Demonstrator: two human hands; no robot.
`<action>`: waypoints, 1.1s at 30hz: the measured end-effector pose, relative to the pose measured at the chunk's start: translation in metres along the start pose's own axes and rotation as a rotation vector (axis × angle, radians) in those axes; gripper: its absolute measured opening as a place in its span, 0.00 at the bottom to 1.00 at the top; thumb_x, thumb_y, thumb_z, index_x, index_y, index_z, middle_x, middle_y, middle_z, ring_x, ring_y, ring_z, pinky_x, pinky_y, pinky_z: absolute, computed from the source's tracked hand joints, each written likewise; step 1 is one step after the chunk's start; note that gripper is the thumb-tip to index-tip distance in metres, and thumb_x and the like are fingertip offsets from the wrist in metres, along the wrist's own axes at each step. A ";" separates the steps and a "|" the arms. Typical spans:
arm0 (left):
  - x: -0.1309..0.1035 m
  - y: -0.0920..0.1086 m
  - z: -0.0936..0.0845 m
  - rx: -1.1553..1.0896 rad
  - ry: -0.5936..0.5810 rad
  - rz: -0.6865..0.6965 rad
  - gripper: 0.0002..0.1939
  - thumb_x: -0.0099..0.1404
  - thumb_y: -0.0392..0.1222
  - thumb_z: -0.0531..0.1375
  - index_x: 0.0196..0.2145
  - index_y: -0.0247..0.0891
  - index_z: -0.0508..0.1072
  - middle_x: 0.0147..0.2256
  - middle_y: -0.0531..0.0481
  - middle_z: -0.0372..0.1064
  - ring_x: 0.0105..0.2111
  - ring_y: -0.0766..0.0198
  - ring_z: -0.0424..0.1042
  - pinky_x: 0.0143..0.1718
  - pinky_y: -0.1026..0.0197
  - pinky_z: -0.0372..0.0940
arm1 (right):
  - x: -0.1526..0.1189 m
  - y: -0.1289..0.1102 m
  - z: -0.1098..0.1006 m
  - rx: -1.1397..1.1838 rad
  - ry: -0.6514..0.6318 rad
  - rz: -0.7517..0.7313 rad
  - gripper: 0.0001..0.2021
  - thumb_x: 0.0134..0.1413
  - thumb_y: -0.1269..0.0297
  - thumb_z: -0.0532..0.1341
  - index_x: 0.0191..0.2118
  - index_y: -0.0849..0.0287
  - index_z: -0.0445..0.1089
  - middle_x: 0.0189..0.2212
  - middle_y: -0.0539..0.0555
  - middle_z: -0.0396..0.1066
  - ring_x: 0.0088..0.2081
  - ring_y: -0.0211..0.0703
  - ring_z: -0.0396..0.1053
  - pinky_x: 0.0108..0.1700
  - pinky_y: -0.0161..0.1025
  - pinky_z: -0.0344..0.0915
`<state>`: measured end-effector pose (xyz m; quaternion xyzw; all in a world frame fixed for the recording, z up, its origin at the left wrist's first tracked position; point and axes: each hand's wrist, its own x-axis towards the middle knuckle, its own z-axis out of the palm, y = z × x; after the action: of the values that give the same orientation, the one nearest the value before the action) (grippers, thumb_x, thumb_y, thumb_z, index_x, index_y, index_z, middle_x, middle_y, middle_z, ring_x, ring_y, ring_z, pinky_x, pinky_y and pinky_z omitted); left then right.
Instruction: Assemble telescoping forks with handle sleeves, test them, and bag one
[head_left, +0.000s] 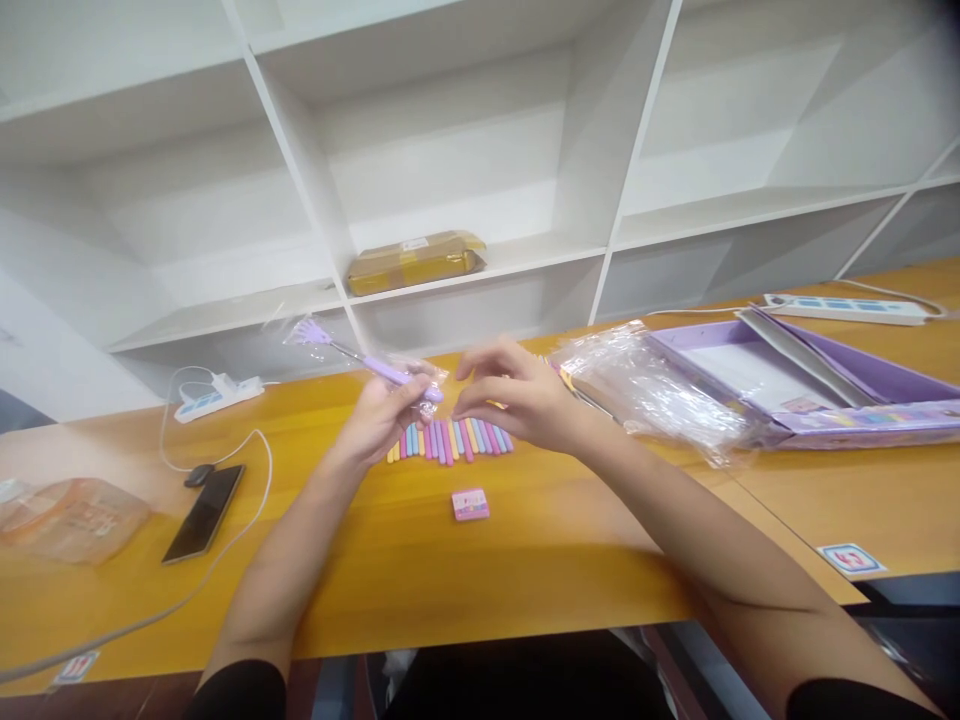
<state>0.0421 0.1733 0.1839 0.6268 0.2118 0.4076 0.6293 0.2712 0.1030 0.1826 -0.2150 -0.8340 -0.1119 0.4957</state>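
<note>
We see the left hand (384,412) clamped on the handle of a purple back scratcher (352,355) in a clear wrapper, its claw end pointing toward ten o'clock. The right hand (517,397) hovers just beside it at three o'clock, fingers loosely curled and apart, gripping nothing. Below both hands lies a row of pastel sticks (451,440), with a small pink eraser (470,504) at six o'clock.

- Lilac plastic back-scratcher (352,357) in a clear wrapper
- Row of pastel sticks (450,440): pink, blue, yellow, purple
- Small pink square eraser (470,504)
- Orange-yellow wooden table (420,570)
- Purple flat cardboard box (847,385)
- Black slab phone (204,513)
- Brown taped parcel (414,261) on white shelving (480,150)
</note>
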 end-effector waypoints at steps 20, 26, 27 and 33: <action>0.001 -0.017 0.003 0.075 -0.179 -0.072 0.20 0.63 0.54 0.77 0.40 0.36 0.79 0.31 0.50 0.74 0.28 0.65 0.73 0.28 0.64 0.66 | 0.003 -0.004 -0.008 0.195 -0.241 0.223 0.09 0.76 0.59 0.64 0.43 0.56 0.77 0.42 0.55 0.77 0.42 0.42 0.75 0.46 0.40 0.70; -0.001 -0.019 0.006 0.024 -0.243 -0.093 0.26 0.66 0.65 0.72 0.39 0.36 0.79 0.31 0.46 0.73 0.28 0.62 0.73 0.29 0.60 0.69 | 0.005 -0.008 -0.007 0.137 -0.242 0.365 0.10 0.75 0.58 0.64 0.40 0.56 0.74 0.36 0.52 0.76 0.38 0.41 0.71 0.42 0.38 0.66; -0.001 -0.019 0.005 0.045 -0.262 -0.087 0.27 0.66 0.66 0.71 0.38 0.36 0.79 0.31 0.46 0.73 0.28 0.61 0.73 0.30 0.60 0.70 | 0.005 -0.009 -0.007 0.132 -0.246 0.368 0.10 0.75 0.59 0.64 0.40 0.56 0.74 0.36 0.52 0.76 0.38 0.41 0.71 0.42 0.38 0.65; -0.005 -0.018 -0.003 0.254 -0.270 -0.084 0.20 0.61 0.51 0.78 0.43 0.38 0.80 0.32 0.48 0.75 0.30 0.62 0.74 0.31 0.62 0.70 | 0.006 -0.010 -0.008 0.129 -0.263 0.341 0.08 0.74 0.60 0.65 0.41 0.56 0.74 0.37 0.52 0.76 0.38 0.41 0.71 0.42 0.38 0.64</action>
<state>0.0417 0.1736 0.1648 0.7409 0.2013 0.2630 0.5843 0.2703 0.0926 0.1915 -0.3336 -0.8484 0.0562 0.4072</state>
